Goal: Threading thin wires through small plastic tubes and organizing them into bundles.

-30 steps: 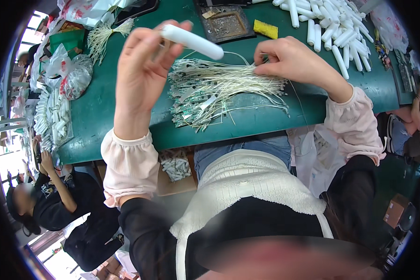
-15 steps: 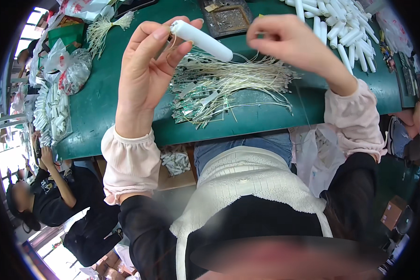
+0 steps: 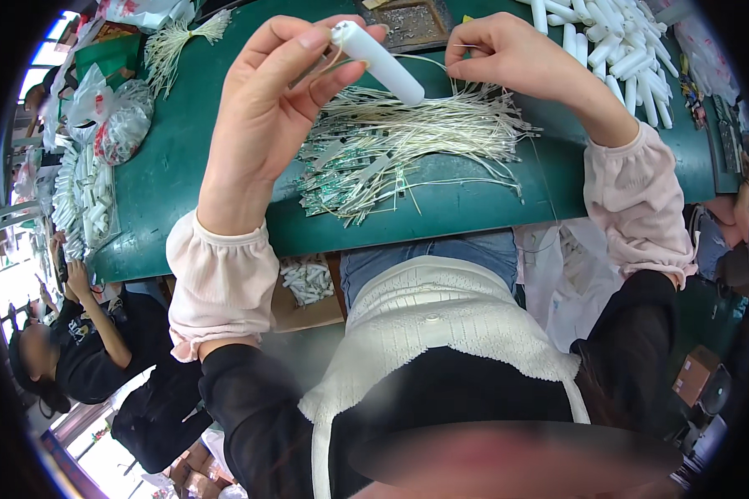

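Up over the far part of the table, my left hand is closed round the upper end of a smooth white cylinder. The cylinder tilts down to the right, and a small metallic spot shows at its top end. A thin pale wire hangs by my left fingers. To the right, the fingertips of my right hand pinch a thin white wire that arcs over from behind the cylinder. Beneath both hands lies a thick bundle of pale wires with small green circuit boards at its left end.
Many white cylinders are heaped at the far right. A dark tray sits at the back. Farther left are a tied wire bundle, plastic bags and more white pieces. Another person works at the left.
My right hand has come slightly down, and a wire now shows stretched between it and the cylinder. My left hand still holds the cylinder, which has turned a little steeper.
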